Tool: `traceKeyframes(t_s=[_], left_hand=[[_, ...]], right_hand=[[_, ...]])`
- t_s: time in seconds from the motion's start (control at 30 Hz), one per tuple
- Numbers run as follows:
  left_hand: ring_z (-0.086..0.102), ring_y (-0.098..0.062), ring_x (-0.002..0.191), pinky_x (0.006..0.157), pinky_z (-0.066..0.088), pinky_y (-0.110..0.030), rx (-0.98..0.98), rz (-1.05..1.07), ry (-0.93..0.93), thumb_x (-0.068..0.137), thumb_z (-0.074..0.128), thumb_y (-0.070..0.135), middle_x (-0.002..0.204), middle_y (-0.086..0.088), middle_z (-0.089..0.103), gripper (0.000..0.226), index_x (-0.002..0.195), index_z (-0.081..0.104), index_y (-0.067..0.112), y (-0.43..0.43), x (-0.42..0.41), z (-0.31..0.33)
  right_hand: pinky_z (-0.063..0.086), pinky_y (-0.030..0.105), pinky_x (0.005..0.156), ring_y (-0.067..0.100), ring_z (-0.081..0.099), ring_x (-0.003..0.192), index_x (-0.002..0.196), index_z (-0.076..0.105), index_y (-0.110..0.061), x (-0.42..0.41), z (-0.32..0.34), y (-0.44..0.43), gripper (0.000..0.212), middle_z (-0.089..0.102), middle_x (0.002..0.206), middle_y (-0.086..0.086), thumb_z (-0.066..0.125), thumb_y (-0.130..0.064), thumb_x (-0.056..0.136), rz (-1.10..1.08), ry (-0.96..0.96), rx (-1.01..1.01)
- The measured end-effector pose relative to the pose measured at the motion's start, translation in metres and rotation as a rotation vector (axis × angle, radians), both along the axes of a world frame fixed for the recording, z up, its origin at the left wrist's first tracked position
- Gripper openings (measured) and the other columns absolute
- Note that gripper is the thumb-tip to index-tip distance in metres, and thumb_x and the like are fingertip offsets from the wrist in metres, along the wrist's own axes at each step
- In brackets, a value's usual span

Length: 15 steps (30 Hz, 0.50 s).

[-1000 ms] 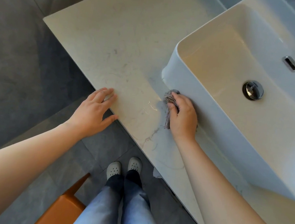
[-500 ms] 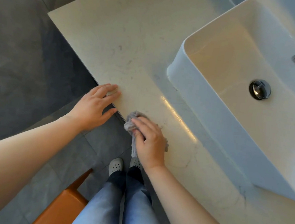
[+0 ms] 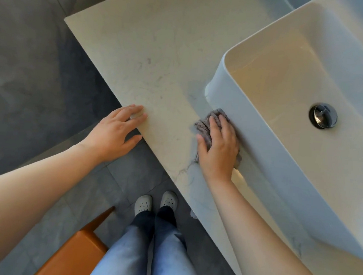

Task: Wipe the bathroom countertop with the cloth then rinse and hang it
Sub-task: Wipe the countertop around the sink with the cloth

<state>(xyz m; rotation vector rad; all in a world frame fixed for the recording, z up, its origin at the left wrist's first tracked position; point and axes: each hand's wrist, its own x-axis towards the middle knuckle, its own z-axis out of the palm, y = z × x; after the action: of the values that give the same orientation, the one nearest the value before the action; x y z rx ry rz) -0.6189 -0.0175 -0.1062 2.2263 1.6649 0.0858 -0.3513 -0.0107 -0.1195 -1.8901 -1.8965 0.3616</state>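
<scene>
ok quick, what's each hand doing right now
Left hand: open, fingers resting flat on the countertop edge.
Right hand: open, straight fingers pressing the cloth down beside the sink.

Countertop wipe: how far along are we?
Early. Done: at most the strip by the basin, where a wet-looking glint shows. In hand: right hand presses the cloth flat on the countertop by the basin wall; left hand rests on the front edge. Left: rest of the top, rinsing, hanging.
</scene>
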Motion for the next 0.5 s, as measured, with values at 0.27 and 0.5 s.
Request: traceKeyframes(t_s=[0.27, 0.5], left_hand=[[0.041, -0.032, 0.131, 0.107, 0.027, -0.034, 0.025, 0.062, -0.023, 0.086, 0.049, 0.03, 0.144, -0.009, 0.045, 0.051, 0.134, 0.052, 0.012, -0.002, 0.008, 0.003], [0.044, -0.031, 0.128, 0.106, 0.029, -0.034, 0.032, 0.06, -0.017, 0.088, 0.039, 0.038, 0.142, -0.009, 0.046, 0.053, 0.133, 0.053, 0.012, -0.004, 0.007, 0.001]], right_hand=[[0.042, 0.045, 0.102, 0.034, 0.051, 0.122, 0.128, 0.059, -0.012, -0.006, -0.022, 0.005, 0.039, 0.051, 0.139, 0.014, 0.057, -0.023, 0.091, -0.019, -0.004, 0.133], [0.042, 0.043, 0.1, 0.034, 0.053, 0.118, 0.124, 0.063, -0.013, -0.028, -0.02, 0.018, 0.036, 0.054, 0.137, 0.013, 0.056, -0.021, 0.09, 0.034, 0.084, 0.097]])
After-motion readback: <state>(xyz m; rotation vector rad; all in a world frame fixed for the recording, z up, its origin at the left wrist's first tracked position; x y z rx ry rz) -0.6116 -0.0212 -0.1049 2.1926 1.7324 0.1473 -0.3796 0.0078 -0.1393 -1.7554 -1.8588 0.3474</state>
